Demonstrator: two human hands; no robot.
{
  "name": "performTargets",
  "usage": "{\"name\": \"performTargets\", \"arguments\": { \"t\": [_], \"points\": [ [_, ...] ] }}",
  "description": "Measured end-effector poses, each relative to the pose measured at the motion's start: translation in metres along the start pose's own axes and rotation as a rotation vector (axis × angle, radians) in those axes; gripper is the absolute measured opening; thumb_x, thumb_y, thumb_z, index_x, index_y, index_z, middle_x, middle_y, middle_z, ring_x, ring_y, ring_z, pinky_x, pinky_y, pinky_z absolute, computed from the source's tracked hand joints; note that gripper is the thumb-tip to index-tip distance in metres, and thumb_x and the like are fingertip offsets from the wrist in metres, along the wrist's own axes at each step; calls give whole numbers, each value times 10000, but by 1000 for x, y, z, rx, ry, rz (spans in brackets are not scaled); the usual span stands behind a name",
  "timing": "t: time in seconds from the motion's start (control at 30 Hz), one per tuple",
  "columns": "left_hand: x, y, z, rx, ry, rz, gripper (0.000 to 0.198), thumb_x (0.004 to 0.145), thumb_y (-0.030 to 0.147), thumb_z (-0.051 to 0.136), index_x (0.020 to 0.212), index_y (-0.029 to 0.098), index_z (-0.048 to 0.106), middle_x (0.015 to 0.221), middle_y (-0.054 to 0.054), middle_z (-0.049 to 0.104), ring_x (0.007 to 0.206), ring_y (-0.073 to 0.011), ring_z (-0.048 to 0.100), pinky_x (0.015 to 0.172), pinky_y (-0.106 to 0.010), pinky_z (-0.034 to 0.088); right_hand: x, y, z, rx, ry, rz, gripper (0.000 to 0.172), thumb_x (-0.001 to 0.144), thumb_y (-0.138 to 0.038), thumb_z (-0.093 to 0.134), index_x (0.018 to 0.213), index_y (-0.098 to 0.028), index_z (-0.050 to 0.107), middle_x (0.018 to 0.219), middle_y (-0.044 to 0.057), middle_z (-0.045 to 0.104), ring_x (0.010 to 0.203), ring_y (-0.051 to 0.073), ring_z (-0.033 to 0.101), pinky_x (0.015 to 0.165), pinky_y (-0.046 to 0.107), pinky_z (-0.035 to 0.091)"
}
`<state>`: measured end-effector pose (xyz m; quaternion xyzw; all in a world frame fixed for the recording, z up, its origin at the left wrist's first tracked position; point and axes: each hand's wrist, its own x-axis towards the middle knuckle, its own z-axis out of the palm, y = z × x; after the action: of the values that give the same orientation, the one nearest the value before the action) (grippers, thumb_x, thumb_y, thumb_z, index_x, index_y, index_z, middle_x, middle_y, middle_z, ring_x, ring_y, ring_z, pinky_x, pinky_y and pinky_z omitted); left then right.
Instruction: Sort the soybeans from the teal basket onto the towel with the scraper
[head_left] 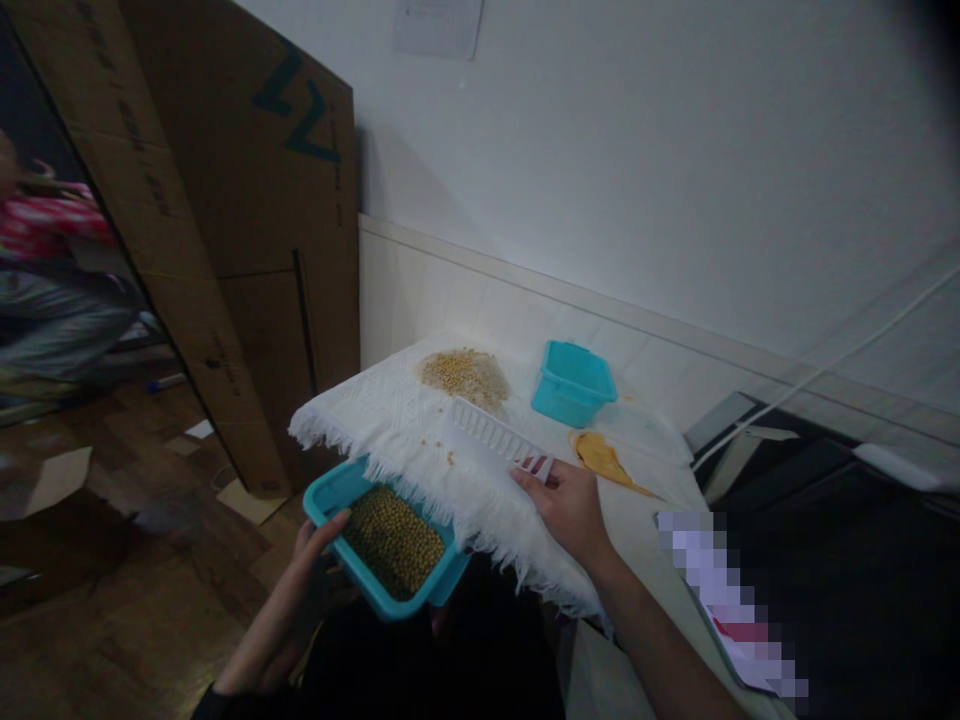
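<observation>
My left hand (315, 550) grips the near-left rim of a teal plastic tub (397, 608), its thumb over the edge. Greenish-yellow beans (394, 540) fill the lower part of the tub, which is held tilted just below the table edge. Between the thumb and fingers of my right hand (566, 510) is a white slatted plastic strip (491, 430), resting on or just above a white fringed cloth (390, 400). Beyond the strip lies a heap of yellow beans (465, 375) with paler bits at its near side. A few loose beans are scattered between heap and cloth edge.
A second teal tub (574, 390) stands at the back by the wall. Near it lies a flat yellow-orange item (604, 458). To the left rises a large cardboard box (277, 200); past it a person in a red checked top (56, 225) sits. A white cable (825, 370) crosses at right.
</observation>
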<state>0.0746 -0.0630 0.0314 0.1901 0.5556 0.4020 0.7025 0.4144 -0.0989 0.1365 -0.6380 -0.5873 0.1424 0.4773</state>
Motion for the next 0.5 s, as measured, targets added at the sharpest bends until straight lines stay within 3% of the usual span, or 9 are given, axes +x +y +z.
{"name": "performTargets", "arguments": {
  "t": [0.1, 0.2, 0.3, 0.4, 0.5],
  "points": [
    [-1, 2, 2, 23, 14, 0, 992, 784, 623, 937, 1598, 379, 425, 1158, -106, 686, 973, -376, 822, 722, -466, 701, -9, -6, 6, 24, 15, -9, 367, 896, -484, 759, 799, -163, 907, 690, 72, 822, 586, 229, 713, 571, 297, 500],
    [-6, 3, 2, 15, 13, 3, 1098, 707, 638, 983, 1615, 397, 415, 1233, -121, 687, 1008, -375, 817, 733, -453, 697, -15, -9, 3, 60, -9, -15, 349, 889, -481, 789, 795, -168, 911, 654, 57, 805, 562, 218, 692, 542, 283, 484],
    [-10, 3, -2, 2, -23, 29, 1100, 671, 662, 1001, 1586, 409, 445, 1239, -116, 693, 1060, -380, 813, 754, -436, 693, -6, -8, -1, 103, -36, 8, 333, 859, -492, 831, 823, -173, 919, 740, 73, 851, 635, 255, 756, 572, 298, 541],
    [-10, 1, -6, 3, -66, 54, 1015, 688, 650, 1006, 1517, 401, 476, 1171, -94, 702, 1053, -362, 813, 770, -412, 687, 12, -4, 8, 105, 78, 25, 356, 854, -517, 826, 820, -171, 903, 767, 85, 862, 683, 281, 784, 606, 320, 564],
    [-4, 0, -7, 6, -8, 22, 928, 723, 662, 969, 1475, 396, 496, 1140, -76, 684, 976, -333, 807, 744, -413, 683, 26, -2, 30, 106, 200, 17, 378, 847, -534, 791, 808, -169, 879, 746, 88, 853, 656, 280, 771, 612, 331, 545]
  ]
}}
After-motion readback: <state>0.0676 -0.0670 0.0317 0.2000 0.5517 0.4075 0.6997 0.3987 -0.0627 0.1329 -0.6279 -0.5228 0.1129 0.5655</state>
